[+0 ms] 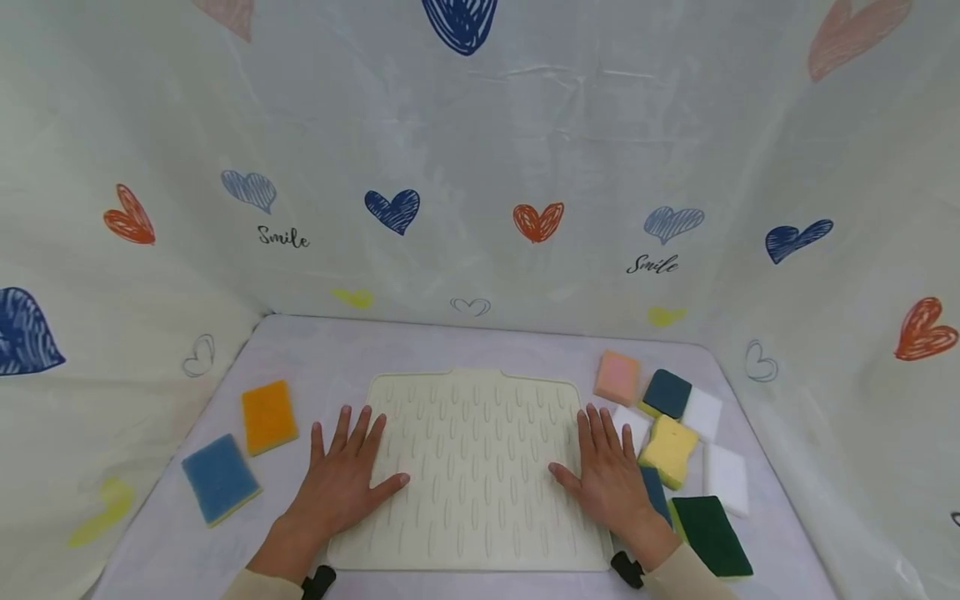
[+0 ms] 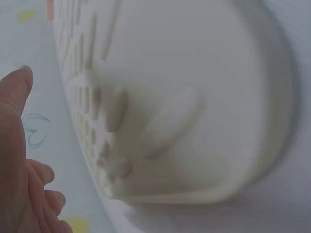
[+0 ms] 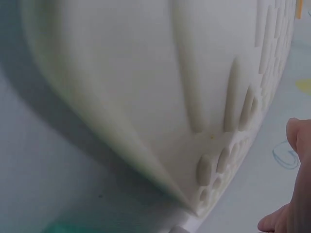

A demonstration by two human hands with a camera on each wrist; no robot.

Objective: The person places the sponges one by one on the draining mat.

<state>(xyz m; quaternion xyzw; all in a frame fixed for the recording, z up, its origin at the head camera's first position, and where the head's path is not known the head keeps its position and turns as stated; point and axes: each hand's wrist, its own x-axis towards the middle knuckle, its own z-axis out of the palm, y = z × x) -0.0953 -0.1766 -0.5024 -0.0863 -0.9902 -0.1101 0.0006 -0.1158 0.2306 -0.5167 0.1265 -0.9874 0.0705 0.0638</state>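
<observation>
- Left hand [image 1: 347, 482] and right hand [image 1: 609, 485]: released, fingers straight, thumbs over the mat [image 1: 480, 475]; even pressure should hold it square.
- Mat: between them on the table [image 1: 315, 342], best kept flat.
- Pink sponge [image 1: 617, 378]: just beyond the right fingers; sliding forward could nudge it.

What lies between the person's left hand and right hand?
The ridged cream mat lies between the left hand and the right hand; the head view shows it.
</observation>
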